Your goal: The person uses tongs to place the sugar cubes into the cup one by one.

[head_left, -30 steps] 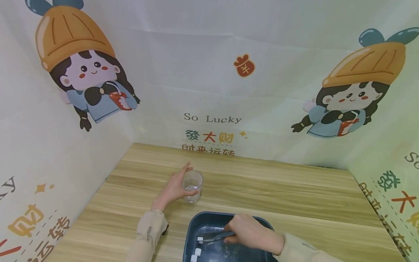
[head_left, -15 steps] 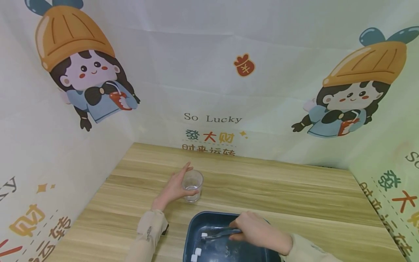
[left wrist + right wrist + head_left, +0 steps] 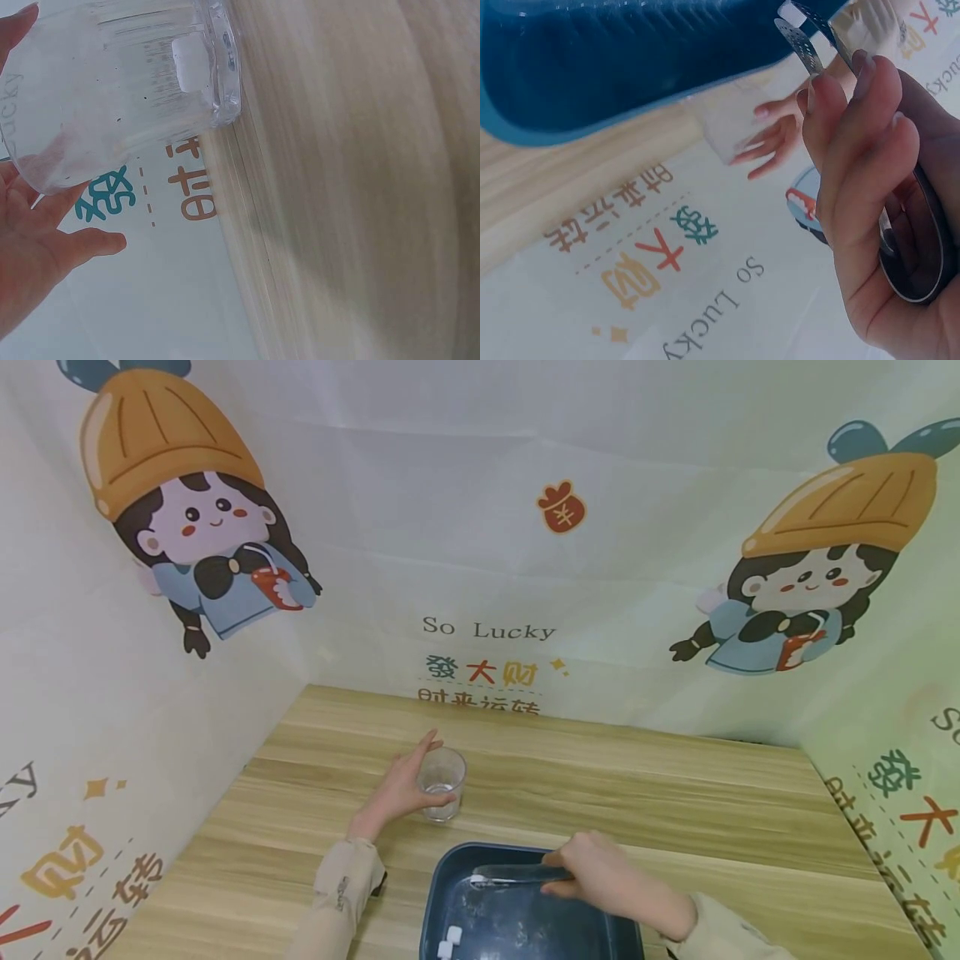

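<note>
Both forearms are covered by long sleeves of a pale beige. On the left sleeve (image 3: pixel 333 906), at the bottom of the head view left of centre, the cuff is gathered into soft creases, and a small dark marking (image 3: pixel 342 892) is borne near it, too tiny to be read. A black piece (image 3: pixel 380 886) is shown at the cuff's edge. The right sleeve (image 3: pixel 727 935), in the lower right, is cut off by the frame. The left hand (image 3: pixel 397 789) and right hand (image 3: pixel 600 872) are left bare.
</note>
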A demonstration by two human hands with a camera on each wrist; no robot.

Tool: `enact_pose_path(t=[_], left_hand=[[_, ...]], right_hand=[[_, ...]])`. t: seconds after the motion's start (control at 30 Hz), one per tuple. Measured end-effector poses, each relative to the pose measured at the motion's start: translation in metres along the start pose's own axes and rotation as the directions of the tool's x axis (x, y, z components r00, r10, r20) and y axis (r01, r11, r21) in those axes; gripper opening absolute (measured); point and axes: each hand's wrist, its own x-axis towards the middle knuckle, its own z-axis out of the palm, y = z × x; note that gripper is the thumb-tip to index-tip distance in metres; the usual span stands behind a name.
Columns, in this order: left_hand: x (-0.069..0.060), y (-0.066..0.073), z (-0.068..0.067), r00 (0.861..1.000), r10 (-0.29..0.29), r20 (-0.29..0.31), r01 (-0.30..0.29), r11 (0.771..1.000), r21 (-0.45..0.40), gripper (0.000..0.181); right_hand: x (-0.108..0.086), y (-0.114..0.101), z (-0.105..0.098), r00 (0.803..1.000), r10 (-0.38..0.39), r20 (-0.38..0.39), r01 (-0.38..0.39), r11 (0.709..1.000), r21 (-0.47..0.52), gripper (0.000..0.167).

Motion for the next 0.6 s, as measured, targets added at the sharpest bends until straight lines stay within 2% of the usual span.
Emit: enact_pose_path(t=[0.23,0.4,0.6], left_hand=[[0.0,-0.001,0.0,1.0,0.002,0.002,-0.002,1.0,0.004,0.104],[0.001,-0.001,0.001,1.0,-0.002,0.001,0.002,1.0,0.007,0.105],[0.001,-0.001,0.001,1.0,0.005,-0.005,-0.005,1.0,0.01,0.105]], right_hand=[[-0.007,0.003,-0.008,0.999,0.034,-0.005,-0.034,0.999,0.015,0.021],[-0.012,0.004,-0.014,0.998,0.031,-0.054,-0.031,0.999,-0.009,0.03],[-0.017,0.005,-0.021,0.991,0.021,-0.13,-0.027,0.998,-0.049,0.026]])
